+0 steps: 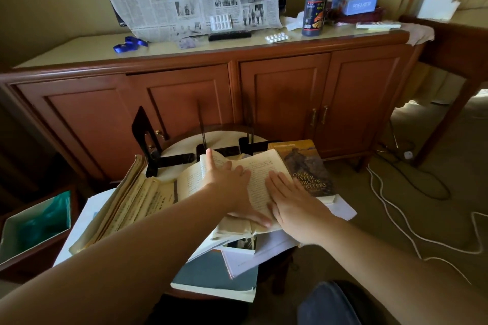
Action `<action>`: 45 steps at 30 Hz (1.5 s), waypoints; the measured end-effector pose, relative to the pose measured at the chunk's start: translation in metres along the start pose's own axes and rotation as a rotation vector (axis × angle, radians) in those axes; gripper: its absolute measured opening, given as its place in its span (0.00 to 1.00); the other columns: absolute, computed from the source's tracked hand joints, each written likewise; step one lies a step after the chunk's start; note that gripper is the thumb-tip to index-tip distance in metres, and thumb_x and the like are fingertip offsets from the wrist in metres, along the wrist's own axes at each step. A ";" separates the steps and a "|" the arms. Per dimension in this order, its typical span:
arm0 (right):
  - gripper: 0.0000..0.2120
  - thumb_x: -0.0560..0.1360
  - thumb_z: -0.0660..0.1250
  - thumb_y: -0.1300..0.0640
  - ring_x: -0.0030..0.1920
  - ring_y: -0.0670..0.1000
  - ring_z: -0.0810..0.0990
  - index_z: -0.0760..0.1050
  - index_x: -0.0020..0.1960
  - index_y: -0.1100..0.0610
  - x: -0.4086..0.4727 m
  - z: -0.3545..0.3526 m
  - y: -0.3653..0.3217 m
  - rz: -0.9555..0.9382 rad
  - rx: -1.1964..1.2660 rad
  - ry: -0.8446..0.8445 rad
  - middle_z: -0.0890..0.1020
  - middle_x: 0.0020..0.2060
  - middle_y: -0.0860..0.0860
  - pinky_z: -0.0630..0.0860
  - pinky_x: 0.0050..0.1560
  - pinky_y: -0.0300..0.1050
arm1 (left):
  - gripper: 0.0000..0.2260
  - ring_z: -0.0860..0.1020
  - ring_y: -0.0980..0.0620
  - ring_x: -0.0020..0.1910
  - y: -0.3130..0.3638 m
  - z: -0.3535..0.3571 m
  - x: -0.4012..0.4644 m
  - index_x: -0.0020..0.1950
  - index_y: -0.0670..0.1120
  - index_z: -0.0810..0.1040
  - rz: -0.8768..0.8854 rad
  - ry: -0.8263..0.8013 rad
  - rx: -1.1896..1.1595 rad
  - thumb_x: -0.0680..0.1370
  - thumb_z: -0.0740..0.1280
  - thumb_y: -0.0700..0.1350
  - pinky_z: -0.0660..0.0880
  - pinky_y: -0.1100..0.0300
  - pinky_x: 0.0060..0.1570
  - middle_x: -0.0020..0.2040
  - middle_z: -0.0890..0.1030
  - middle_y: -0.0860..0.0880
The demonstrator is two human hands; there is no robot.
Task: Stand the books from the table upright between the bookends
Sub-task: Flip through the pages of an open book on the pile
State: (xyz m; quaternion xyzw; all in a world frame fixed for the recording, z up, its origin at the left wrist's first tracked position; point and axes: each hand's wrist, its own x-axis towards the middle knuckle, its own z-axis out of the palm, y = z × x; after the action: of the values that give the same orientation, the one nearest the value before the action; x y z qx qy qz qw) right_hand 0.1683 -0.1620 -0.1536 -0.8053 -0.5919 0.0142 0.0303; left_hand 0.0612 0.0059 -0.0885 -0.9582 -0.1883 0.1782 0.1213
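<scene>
Starting at my far left, a bin (pixel 34 229) with a green liner sits beside the small round worktop (pixel 184 144). Yellowed open books (pixel 132 200) sprawl at its left edge, black bookends (pixel 148 137) standing behind them, nothing between them. My left hand (pixel 232 187) lies flat, fingers spread, on the open book (pixel 253 179) in the middle, gripping nothing. My right hand (pixel 293 206) presses flat beside it, equally empty. A brown paperback (pixel 306 163) lies flat further right.
</scene>
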 end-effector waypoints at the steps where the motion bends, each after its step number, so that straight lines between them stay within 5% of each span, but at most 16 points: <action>1: 0.37 0.82 0.35 0.41 0.82 0.60 0.54 0.53 0.82 0.63 -0.011 0.003 -0.001 -0.013 -0.007 0.031 0.55 0.82 0.60 0.52 0.79 0.59 | 0.66 0.58 0.40 0.82 0.000 -0.001 0.000 0.84 0.53 0.56 0.001 0.007 0.002 0.54 0.50 0.90 0.30 0.19 0.65 0.82 0.62 0.51; 5: 0.39 0.79 0.32 0.42 0.83 0.58 0.48 0.51 0.83 0.63 -0.033 0.000 -0.005 -0.008 0.037 0.002 0.52 0.83 0.60 0.43 0.79 0.54 | 0.66 0.54 0.40 0.83 0.000 0.000 -0.002 0.85 0.55 0.52 -0.006 0.013 -0.003 0.54 0.51 0.90 0.30 0.19 0.66 0.84 0.59 0.49; 11: 0.28 0.87 0.47 0.49 0.83 0.54 0.47 0.49 0.84 0.58 0.010 -0.017 -0.003 -0.053 0.052 -0.045 0.51 0.83 0.54 0.51 0.82 0.57 | 0.65 0.51 0.40 0.84 0.000 0.002 -0.002 0.85 0.56 0.49 -0.010 0.007 -0.005 0.55 0.52 0.90 0.27 0.19 0.64 0.85 0.55 0.50; 18: 0.25 0.87 0.46 0.51 0.82 0.52 0.45 0.52 0.83 0.54 0.075 -0.027 0.012 0.051 0.118 -0.108 0.51 0.83 0.51 0.44 0.81 0.57 | 0.64 0.46 0.41 0.84 -0.002 0.003 -0.002 0.85 0.56 0.47 -0.014 -0.029 -0.070 0.58 0.56 0.89 0.24 0.22 0.64 0.86 0.51 0.51; 24: 0.28 0.86 0.47 0.58 0.83 0.56 0.38 0.41 0.83 0.59 0.096 -0.015 0.011 0.177 0.050 -0.146 0.43 0.84 0.55 0.39 0.80 0.63 | 0.64 0.46 0.41 0.84 -0.004 0.005 0.000 0.85 0.56 0.47 -0.011 -0.024 -0.069 0.57 0.55 0.89 0.25 0.22 0.65 0.86 0.51 0.51; 35: 0.37 0.79 0.28 0.38 0.81 0.50 0.34 0.38 0.83 0.56 -0.020 0.007 -0.001 0.039 0.104 -0.035 0.37 0.82 0.50 0.39 0.81 0.55 | 0.64 0.48 0.40 0.84 0.001 0.000 -0.005 0.85 0.56 0.49 -0.021 -0.023 -0.042 0.57 0.54 0.89 0.26 0.21 0.65 0.86 0.53 0.50; 41: 0.38 0.81 0.32 0.38 0.83 0.52 0.45 0.49 0.83 0.58 -0.018 -0.011 -0.008 0.082 0.151 -0.045 0.50 0.84 0.54 0.47 0.82 0.54 | 0.63 0.47 0.43 0.84 -0.006 -0.005 -0.013 0.84 0.55 0.54 0.008 0.048 -0.144 0.56 0.54 0.89 0.31 0.21 0.69 0.85 0.56 0.50; 45: 0.27 0.86 0.47 0.41 0.78 0.54 0.61 0.63 0.78 0.57 -0.012 -0.029 -0.021 0.117 0.136 -0.003 0.64 0.79 0.53 0.59 0.77 0.55 | 0.51 0.47 0.44 0.84 -0.019 -0.004 -0.028 0.84 0.53 0.58 -0.054 0.187 -0.399 0.69 0.62 0.80 0.38 0.32 0.79 0.85 0.55 0.46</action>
State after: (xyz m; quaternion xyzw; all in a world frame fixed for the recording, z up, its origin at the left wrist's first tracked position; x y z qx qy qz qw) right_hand 0.1462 -0.1684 -0.1233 -0.8345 -0.5416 0.0570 0.0832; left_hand 0.0324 0.0109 -0.0708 -0.9701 -0.2334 0.0446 -0.0492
